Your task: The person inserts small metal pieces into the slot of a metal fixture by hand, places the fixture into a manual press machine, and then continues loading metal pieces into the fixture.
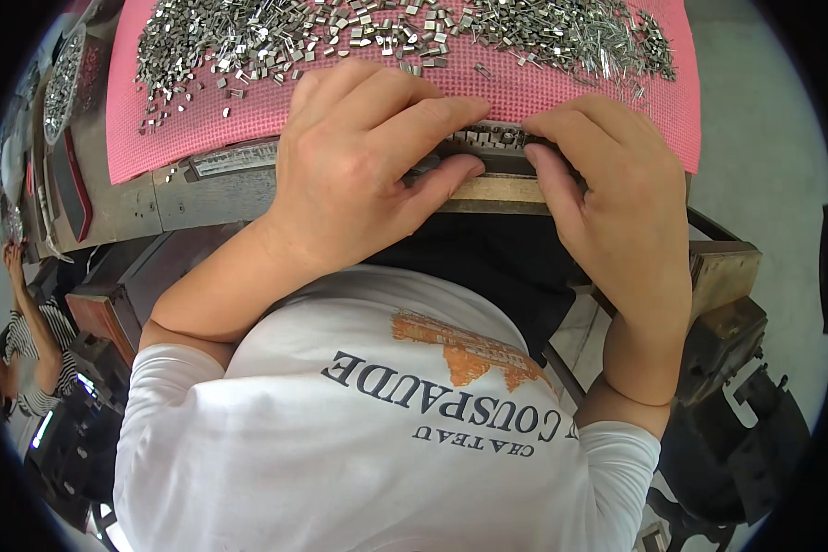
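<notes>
A dark metal bar [501,158] lies along the table's near edge, with a row of small metal pieces [492,136] standing upright along its far side. My left hand [350,166] grips the bar, its index finger beyond the row and its thumb on the near side; its other fingers curl out of sight. At the row's right end, the thumb and index finger of my right hand [616,184] come close together. What lies between those fingertips is too small to make out.
A pink mesh mat [212,129] covers the tabletop, with many loose metal pieces [377,32] heaped at its far side. A ruler-like metal strip [235,159] lies left of my hand. Further left are a tray of parts [64,87] and another person's arm [32,308].
</notes>
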`<state>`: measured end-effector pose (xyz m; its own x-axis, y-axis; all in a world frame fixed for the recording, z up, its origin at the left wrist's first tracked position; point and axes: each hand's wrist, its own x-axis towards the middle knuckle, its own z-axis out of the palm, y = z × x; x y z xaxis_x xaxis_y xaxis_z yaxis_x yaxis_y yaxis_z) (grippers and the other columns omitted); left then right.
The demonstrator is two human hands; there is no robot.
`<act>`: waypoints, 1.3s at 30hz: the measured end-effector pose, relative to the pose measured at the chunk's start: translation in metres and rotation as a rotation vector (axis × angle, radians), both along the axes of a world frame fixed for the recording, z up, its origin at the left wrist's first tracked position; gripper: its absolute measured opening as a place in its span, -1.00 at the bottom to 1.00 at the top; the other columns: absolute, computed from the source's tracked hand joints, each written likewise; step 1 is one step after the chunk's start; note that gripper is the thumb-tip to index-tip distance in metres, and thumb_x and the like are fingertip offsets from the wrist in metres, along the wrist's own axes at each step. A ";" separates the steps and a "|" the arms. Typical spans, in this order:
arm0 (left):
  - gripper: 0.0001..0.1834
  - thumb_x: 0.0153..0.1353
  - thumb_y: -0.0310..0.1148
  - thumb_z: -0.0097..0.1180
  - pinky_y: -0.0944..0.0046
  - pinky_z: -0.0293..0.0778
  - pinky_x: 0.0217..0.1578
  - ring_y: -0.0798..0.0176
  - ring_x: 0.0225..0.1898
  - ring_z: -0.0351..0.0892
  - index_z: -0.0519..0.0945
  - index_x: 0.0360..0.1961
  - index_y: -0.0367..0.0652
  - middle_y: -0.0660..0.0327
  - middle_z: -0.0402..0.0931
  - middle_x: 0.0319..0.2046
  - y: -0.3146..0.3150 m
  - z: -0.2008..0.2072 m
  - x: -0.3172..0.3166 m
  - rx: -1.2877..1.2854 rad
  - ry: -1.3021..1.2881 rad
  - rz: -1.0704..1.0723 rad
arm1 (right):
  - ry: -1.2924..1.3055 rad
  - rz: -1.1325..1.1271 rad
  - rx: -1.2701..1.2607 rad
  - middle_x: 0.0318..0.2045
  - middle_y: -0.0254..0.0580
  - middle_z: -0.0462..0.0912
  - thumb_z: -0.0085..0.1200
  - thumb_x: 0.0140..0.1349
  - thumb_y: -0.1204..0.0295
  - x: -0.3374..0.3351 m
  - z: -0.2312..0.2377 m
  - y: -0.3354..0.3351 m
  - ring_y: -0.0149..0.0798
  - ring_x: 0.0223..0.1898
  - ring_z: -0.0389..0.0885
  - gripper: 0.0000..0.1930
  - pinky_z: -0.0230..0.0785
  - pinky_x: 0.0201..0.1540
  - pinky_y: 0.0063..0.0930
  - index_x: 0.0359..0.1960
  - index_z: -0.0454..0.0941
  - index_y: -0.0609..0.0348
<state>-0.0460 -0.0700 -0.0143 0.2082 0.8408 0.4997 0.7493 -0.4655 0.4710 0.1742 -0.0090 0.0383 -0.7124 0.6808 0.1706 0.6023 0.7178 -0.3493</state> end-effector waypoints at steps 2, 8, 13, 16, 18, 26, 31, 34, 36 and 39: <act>-0.50 -0.13 -0.34 0.59 0.21 0.40 -0.21 0.17 -0.26 0.56 0.80 -0.06 -0.07 0.28 0.65 -0.29 0.001 -0.001 0.001 0.006 -0.009 0.000 | -0.014 -0.002 0.004 -0.30 -0.14 0.68 0.30 0.17 0.57 0.000 0.001 0.001 0.00 -0.27 0.65 -0.85 0.47 -0.21 -0.20 -0.21 0.68 0.18; -0.49 -0.14 -0.34 0.58 0.21 0.39 -0.22 0.18 -0.27 0.56 0.80 -0.05 -0.05 0.29 0.65 -0.29 -0.001 -0.002 0.002 0.010 -0.009 0.008 | -0.080 0.044 0.027 -0.31 -0.13 0.65 0.24 0.23 0.55 -0.001 0.001 0.007 0.02 -0.27 0.62 -0.88 0.44 -0.20 -0.15 -0.20 0.67 0.18; -0.47 -0.14 -0.35 0.58 0.21 0.39 -0.23 0.18 -0.29 0.55 0.80 -0.03 -0.05 0.29 0.65 -0.29 -0.002 0.000 0.004 0.000 -0.022 0.004 | -0.134 0.123 0.038 -0.35 -0.12 0.60 0.20 0.26 0.53 -0.006 0.006 0.013 0.04 -0.27 0.57 -0.90 0.39 -0.18 -0.12 -0.20 0.64 0.17; -0.45 -0.16 -0.35 0.59 0.20 0.38 -0.24 0.18 -0.29 0.55 0.79 -0.02 -0.05 0.28 0.65 -0.30 -0.003 -0.001 0.005 -0.009 -0.023 0.009 | -0.183 0.178 0.015 -0.35 -0.11 0.59 0.19 0.27 0.50 -0.006 0.008 0.017 0.04 -0.28 0.55 -0.91 0.37 -0.18 -0.12 -0.22 0.62 0.19; -0.45 -0.17 -0.36 0.59 0.20 0.38 -0.25 0.18 -0.30 0.54 0.79 -0.02 -0.05 0.29 0.64 -0.30 -0.003 -0.002 0.005 0.006 -0.042 0.008 | -0.239 0.178 0.029 -0.34 -0.10 0.59 0.18 0.28 0.50 -0.009 0.009 0.018 0.04 -0.28 0.55 -0.94 0.35 -0.18 -0.12 -0.25 0.59 0.20; -0.41 -0.22 -0.39 0.58 0.19 0.38 -0.26 0.17 -0.32 0.54 0.79 -0.02 -0.07 0.28 0.64 -0.31 -0.001 -0.002 0.005 0.010 -0.063 -0.003 | -0.249 0.159 0.073 -0.36 -0.05 0.53 0.04 0.20 0.57 -0.018 0.010 0.005 0.05 -0.27 0.51 -0.92 0.34 -0.16 -0.13 -0.27 0.48 0.22; -0.41 -0.20 -0.39 0.58 0.19 0.39 -0.26 0.15 -0.30 0.55 0.78 -0.01 -0.07 0.26 0.64 -0.28 -0.005 -0.002 0.006 0.018 -0.056 0.006 | -0.278 0.158 0.075 -0.33 -0.03 0.52 0.00 0.19 0.60 -0.020 0.009 0.002 0.07 -0.23 0.50 -0.88 0.34 -0.13 -0.11 -0.24 0.47 0.23; -0.43 -0.18 -0.36 0.60 0.19 0.44 -0.19 0.12 -0.24 0.58 0.78 -0.01 -0.11 0.21 0.65 -0.22 -0.007 0.002 0.003 0.041 -0.038 0.022 | -0.224 0.156 0.079 -0.32 -0.03 0.54 0.00 0.23 0.59 -0.013 0.006 0.005 0.10 -0.24 0.51 -0.92 0.35 -0.14 -0.08 -0.25 0.49 0.24; -0.43 -0.14 -0.31 0.62 0.18 0.51 -0.10 0.08 -0.16 0.61 0.78 -0.01 -0.17 0.14 0.66 -0.17 -0.012 0.010 -0.012 0.076 -0.056 -0.085 | -0.218 0.151 -0.024 -0.25 -0.04 0.60 0.04 0.28 0.57 -0.004 0.007 0.011 0.13 -0.19 0.56 -0.88 0.41 -0.11 -0.09 -0.18 0.56 0.26; -0.42 -0.12 -0.35 0.63 0.17 0.56 -0.09 0.05 -0.12 0.62 0.77 0.01 -0.24 0.08 0.66 -0.15 -0.034 0.015 -0.065 0.112 0.093 -0.096 | -0.048 0.145 -0.159 -0.17 -0.03 0.65 0.17 0.26 0.54 0.014 0.005 0.013 0.12 -0.12 0.61 -0.79 0.47 -0.05 -0.15 -0.08 0.63 0.26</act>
